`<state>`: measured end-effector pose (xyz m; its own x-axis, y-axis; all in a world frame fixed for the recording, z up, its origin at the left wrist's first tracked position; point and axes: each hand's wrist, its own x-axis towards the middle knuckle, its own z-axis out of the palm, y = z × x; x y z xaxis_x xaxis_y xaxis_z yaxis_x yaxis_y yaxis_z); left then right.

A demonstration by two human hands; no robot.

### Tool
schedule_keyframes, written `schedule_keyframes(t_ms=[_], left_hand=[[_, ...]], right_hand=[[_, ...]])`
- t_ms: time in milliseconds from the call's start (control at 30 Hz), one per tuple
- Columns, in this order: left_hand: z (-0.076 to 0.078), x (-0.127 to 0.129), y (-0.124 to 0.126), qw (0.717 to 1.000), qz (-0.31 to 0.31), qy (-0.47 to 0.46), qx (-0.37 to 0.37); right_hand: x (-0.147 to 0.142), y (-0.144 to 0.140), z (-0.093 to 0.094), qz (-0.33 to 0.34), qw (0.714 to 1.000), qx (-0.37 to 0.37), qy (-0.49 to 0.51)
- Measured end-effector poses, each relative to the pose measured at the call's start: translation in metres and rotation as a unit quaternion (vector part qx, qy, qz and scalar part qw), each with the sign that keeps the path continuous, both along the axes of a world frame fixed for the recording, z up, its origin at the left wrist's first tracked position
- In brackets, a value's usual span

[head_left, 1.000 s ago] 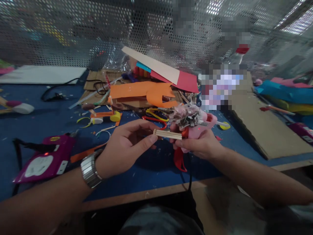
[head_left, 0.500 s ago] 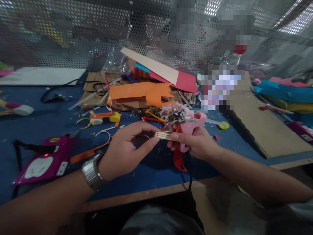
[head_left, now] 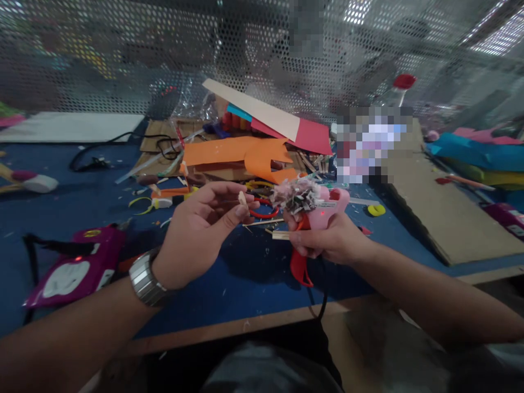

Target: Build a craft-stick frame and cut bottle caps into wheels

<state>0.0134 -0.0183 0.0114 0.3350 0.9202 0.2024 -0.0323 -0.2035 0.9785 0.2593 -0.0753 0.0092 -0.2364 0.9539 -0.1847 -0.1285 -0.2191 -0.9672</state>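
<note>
My left hand, with a metal watch on its wrist, is raised over the blue table and pinches a small pale wooden piece at its fingertips. My right hand grips a pink glue gun with a red trigger. A tuft of shredded paper sits at the front of the gun. A short wooden stick is held under my right thumb. The two hands are a little apart.
Scissors with red and yellow handles lie just behind the hands. Orange paper and red and beige card are piled further back. A purple device lies at left and a cardboard sheet at right. The table's front edge is close.
My left hand has let go of the stick bundle and moved up and left with a small wooden piece. The stick stays in my right hand, which has barely moved.
</note>
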Motion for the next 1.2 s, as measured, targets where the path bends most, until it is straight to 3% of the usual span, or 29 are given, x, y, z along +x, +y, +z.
schedule_keyframes(t_ms=[500,700,1200], left_hand=[[0.0005,-0.0012,-0.0034,1.0,-0.012,-0.012,0.018],[0.0014,-0.0012,-0.003,1.0,-0.008,-0.007,0.028],[0.0026,-0.0019,-0.0059,0.999,-0.015,-0.003,0.031]], right_hand=[[0.004,-0.0006,-0.0034,0.058,0.995,0.012,-0.078],[0.0024,-0.0009,-0.0017,0.053,0.997,0.027,-0.044],[0.0016,-0.001,0.0014,0.049,0.995,0.025,-0.084]])
